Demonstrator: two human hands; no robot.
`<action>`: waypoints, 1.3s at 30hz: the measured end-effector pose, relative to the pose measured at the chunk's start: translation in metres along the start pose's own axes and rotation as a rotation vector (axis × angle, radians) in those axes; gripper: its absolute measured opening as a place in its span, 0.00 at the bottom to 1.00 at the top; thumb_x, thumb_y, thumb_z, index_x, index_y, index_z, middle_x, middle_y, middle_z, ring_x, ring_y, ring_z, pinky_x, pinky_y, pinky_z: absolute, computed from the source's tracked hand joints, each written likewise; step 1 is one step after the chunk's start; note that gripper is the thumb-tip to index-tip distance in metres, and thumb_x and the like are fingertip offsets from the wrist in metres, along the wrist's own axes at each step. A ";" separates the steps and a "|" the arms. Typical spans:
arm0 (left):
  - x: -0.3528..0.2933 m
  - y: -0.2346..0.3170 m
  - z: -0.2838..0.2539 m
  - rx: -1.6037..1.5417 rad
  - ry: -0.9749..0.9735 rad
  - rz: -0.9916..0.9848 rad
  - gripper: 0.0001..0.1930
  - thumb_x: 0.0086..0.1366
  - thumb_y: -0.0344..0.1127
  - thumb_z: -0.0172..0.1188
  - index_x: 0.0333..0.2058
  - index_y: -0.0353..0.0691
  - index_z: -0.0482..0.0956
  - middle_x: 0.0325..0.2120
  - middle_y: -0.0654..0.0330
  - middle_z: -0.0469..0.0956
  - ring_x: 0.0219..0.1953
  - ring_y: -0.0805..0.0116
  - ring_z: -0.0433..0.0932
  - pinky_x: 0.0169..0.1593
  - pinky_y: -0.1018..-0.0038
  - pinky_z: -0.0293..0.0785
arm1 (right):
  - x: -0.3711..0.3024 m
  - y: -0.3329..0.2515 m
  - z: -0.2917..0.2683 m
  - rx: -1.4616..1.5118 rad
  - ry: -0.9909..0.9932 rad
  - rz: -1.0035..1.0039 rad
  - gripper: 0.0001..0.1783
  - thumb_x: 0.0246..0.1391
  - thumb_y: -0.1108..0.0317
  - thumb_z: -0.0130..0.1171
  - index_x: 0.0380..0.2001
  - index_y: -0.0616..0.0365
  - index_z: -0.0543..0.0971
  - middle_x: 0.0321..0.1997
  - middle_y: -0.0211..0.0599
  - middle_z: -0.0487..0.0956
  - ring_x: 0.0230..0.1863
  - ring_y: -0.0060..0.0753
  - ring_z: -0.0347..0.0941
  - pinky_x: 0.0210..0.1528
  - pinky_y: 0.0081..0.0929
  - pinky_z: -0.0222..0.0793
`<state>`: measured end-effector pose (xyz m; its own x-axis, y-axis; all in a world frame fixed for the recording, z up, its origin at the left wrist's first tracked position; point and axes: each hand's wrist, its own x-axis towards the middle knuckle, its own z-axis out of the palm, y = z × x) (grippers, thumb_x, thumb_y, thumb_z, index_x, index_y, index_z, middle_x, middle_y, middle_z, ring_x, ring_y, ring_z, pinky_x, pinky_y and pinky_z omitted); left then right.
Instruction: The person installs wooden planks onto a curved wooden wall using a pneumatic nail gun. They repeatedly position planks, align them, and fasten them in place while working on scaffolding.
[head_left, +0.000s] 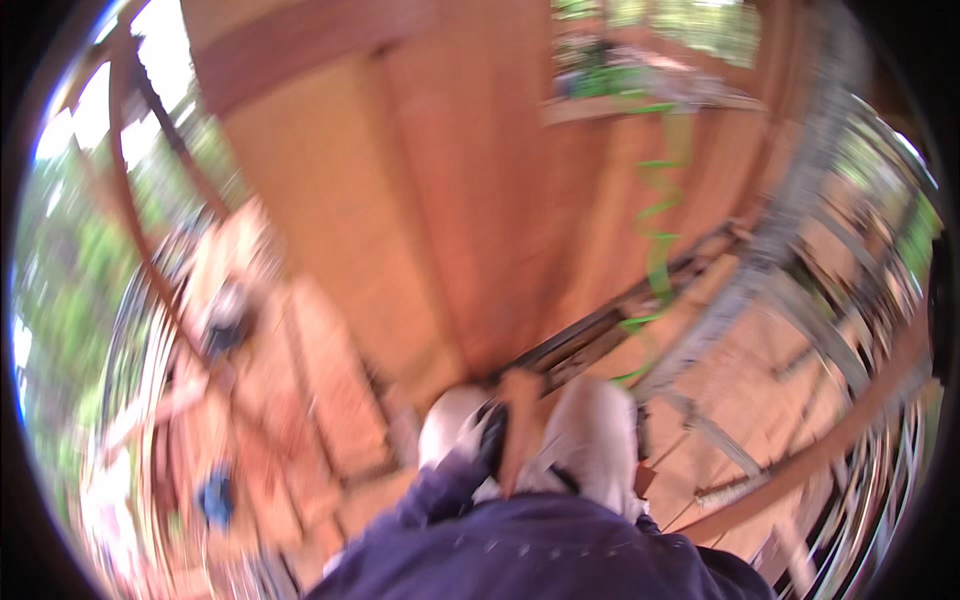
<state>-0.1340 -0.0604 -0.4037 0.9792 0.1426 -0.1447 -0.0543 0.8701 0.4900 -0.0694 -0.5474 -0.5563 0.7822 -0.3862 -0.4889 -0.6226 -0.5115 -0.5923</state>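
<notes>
The picture is smeared by motion. Both my hands wear pale gloves and come up from dark blue sleeves at the bottom centre. My left hand is curled around a dark tool. My right hand is bunched close beside it, and its grip is too blurred to read. A narrow reddish wooden piece stands upright between the two hands, touching both gloves. Just beyond the hands rises a large orange-brown wooden wall.
A green coiled hose hangs down the wall on the right. Grey metal scaffold bars run diagonally at right. Reddish planks, a dark object and a blue object lie below on the left. Trees show beyond.
</notes>
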 end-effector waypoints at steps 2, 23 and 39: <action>0.009 0.020 0.093 1.485 -0.124 0.376 0.18 0.72 0.33 0.47 0.57 0.35 0.71 0.54 0.51 0.74 0.53 0.63 0.75 0.58 0.71 0.72 | 0.000 0.010 -0.014 0.039 -0.002 0.008 0.22 0.50 0.56 0.59 0.46 0.56 0.78 0.47 0.51 0.81 0.51 0.50 0.77 0.48 0.43 0.72; 0.062 0.017 0.101 1.028 0.237 -0.611 0.26 0.67 0.60 0.51 0.25 0.41 0.76 0.16 0.61 0.73 0.18 0.71 0.72 0.20 0.77 0.66 | 0.008 -0.037 0.051 0.647 0.540 0.337 0.26 0.52 0.73 0.51 0.57 0.58 0.70 0.51 0.47 0.78 0.53 0.42 0.76 0.55 0.33 0.71; -0.024 0.016 0.193 1.299 0.028 -0.708 0.25 0.66 0.58 0.55 0.29 0.40 0.82 0.22 0.59 0.79 0.25 0.69 0.77 0.28 0.74 0.72 | -0.085 -0.118 -0.048 -0.247 -0.497 0.109 0.12 0.55 0.63 0.54 0.39 0.49 0.84 0.41 0.42 0.84 0.44 0.46 0.81 0.42 0.42 0.76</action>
<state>-0.1207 -0.1406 -0.2268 0.7217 -0.1000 -0.6850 0.6458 -0.2589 0.7182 -0.0619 -0.4915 -0.4141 0.5723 -0.0695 -0.8171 -0.6290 -0.6765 -0.3829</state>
